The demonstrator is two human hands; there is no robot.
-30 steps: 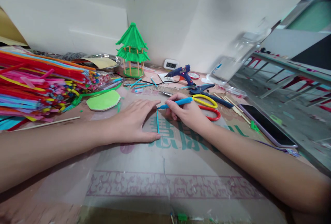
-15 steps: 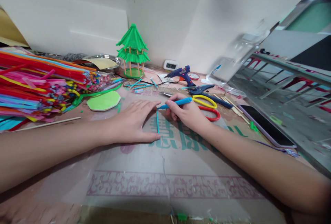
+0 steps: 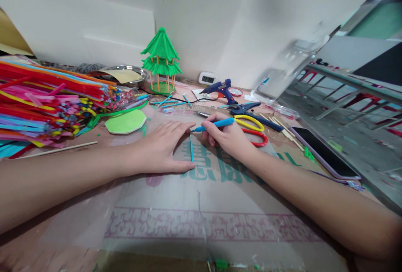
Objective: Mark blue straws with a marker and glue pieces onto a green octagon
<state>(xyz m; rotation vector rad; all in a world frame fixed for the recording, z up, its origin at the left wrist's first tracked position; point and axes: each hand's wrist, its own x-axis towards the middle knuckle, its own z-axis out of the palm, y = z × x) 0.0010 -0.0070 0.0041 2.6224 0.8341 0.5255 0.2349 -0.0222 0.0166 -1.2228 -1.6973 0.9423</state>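
A thin blue stick (image 3: 191, 148) lies on the plastic-covered tabletop. My left hand (image 3: 160, 146) holds it at its two ends, thumb at the near end and fingers at the far end. In my right hand (image 3: 228, 134) is a blue marker pen (image 3: 224, 122), pinched in the fingers and tilted, its tip at the far end of the stick close to my left fingertips. Scissors (image 3: 253, 122) with yellow and red handles lie just behind my right hand, partly hidden by it.
Pipe cleaners (image 3: 47, 104) are heaped at left, near a green octagonal piece (image 3: 126, 121). Behind stand a green model pagoda (image 3: 161, 60) and a small digital clock (image 3: 207, 78). A blue glue gun (image 3: 218, 90), pliers (image 3: 245, 108) and a phone (image 3: 323, 151) lie at right.
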